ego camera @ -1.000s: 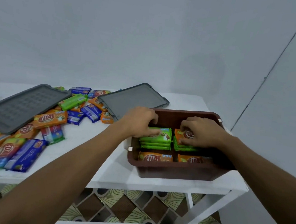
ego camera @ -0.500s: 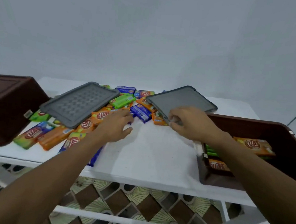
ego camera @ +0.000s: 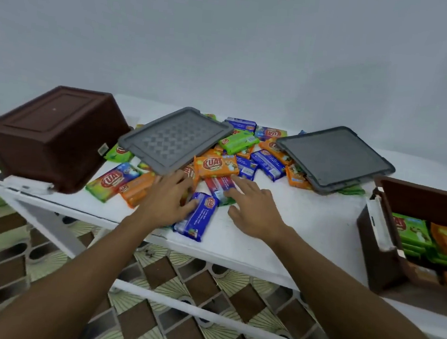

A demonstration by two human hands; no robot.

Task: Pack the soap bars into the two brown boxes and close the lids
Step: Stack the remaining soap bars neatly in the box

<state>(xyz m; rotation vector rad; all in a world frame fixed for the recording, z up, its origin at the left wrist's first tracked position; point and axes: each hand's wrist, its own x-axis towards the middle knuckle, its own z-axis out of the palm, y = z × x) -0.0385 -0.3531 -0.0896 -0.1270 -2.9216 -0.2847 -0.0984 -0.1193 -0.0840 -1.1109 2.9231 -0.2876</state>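
Blue soap bar [ego camera: 199,217] lies flat near the front edge of the counter [ego camera: 307,221]. Its long axis runs away from the person, far end tipped a bit right. It sits between the two hands, touching the left, apart from the right.

Left hand [ego camera: 167,201] is nearer: its fingers [ego camera: 190,207] lie over the bar's left edge, slightly curled. Cannot tell if that is a closed pinch.

Right hand [ego camera: 254,210] is spread wide and holds nothing, fingertips [ego camera: 231,194] on a red-and-blue bar [ego camera: 219,184] just beyond the blue one.

Behind both is the loose pile of soap bars [ego camera: 214,165], with two grey lids [ego camera: 174,138] [ego camera: 335,158] resting tilted on it.

Open brown box [ego camera: 374,233] is well to the right, part filled with green and orange bars. Second brown box [ego camera: 53,136] is far left, upside down.

Judgement: any picked bar travels right, so the right hand has the shorter carry and the left has the blue bar.
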